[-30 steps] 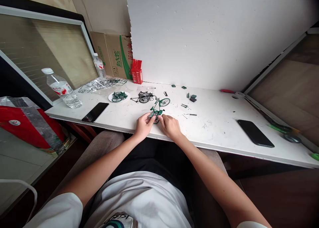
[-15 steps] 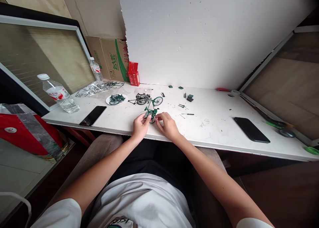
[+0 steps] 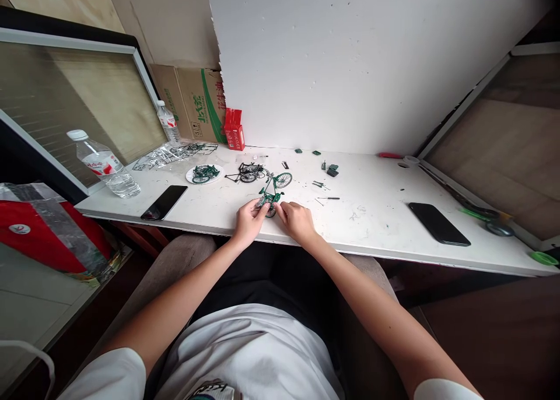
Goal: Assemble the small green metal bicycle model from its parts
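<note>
A small green model bicycle (image 3: pixel 275 190) is held at the table's front edge, one wheel pointing away from me and the other between my hands. My left hand (image 3: pixel 250 220) pinches its near end from the left. On the right, my right hand (image 3: pixel 296 218) has thumb and forefinger closed at the rear wheel and frame; fingertips partly hide the contact. Just behind lie black bicycle parts (image 3: pixel 247 173). A white plate (image 3: pixel 188 175) holds more green bicycle parts. Small green pieces (image 3: pixel 333 170) and a thin dark tool (image 3: pixel 333 198) lie to the right.
On the white table (image 3: pixel 376 225) are a phone (image 3: pixel 164 203) at left, another phone (image 3: pixel 439 224) at right and a water bottle (image 3: pixel 107 165). Farther back stand a second bottle (image 3: pixel 168 122), a red box (image 3: pixel 234 130) and a cardboard box (image 3: pixel 196 105). A white board rises behind.
The model bicycle has shifted slightly right and tilted, its far wheel turning rightward. My right hand's fingers have drawn in closer against its near end.
</note>
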Available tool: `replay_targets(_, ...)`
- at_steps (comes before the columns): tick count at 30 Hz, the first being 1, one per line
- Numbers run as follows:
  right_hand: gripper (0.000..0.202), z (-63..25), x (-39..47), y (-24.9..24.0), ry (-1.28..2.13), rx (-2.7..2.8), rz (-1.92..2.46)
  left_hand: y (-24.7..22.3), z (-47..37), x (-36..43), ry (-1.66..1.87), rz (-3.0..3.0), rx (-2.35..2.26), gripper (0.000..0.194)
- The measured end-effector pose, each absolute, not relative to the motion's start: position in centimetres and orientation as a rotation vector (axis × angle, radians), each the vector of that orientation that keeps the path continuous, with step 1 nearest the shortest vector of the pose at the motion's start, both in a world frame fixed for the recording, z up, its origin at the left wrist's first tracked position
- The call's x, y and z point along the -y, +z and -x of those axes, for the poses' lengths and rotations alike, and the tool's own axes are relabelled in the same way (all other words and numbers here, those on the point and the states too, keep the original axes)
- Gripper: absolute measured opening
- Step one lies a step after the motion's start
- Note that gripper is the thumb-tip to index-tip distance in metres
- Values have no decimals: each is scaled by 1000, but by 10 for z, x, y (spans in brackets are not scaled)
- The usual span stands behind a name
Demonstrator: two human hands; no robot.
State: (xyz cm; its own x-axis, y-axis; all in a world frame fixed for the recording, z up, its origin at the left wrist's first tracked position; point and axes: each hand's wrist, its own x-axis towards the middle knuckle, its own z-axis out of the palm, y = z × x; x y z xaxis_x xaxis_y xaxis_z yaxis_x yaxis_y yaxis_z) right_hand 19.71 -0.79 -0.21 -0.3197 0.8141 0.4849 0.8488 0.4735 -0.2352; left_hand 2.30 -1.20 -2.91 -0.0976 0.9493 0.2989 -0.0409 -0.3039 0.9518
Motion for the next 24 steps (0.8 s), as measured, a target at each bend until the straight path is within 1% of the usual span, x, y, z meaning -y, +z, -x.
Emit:
replay_targets(2, 49, -197, 10, 0, -51, 2150, 1370, -31, -22, 10, 1521, -1326, -1074, 49)
replay_targets(6, 32, -198, 13, 2, -14, 2136, 1237, -31, -21, 8, 1539, -1238, -1096, 51)
replay_targets(8, 30, -198, 13, 1, -41, 2151, 1200, -30, -21, 8, 1536, -1222, -1091, 52)
replay_targets(13, 37, -196, 9, -2, -128, 2183, 1239, -33, -20, 8, 1521, -1254, -1092, 50)
replay_targets(16, 45, -196, 9, -1, -104, 2211, 1303, -35, -20, 7, 1511, -1262, -1086, 50)
replay_targets(18, 47, -196, 10, 0, -78, 2198, 1311, -34, -19, 7, 1504, -1241, -1077, 51)
replay_targets(22, 29, -197, 13, 2, -35, 2145, 1227, -31, -20, 8, 1500, -1193, -1071, 54)
replay_targets(24, 23, -198, 12, 1, -52, 2146, 1191, -31, -20, 8, 1506, -1196, -1076, 54)
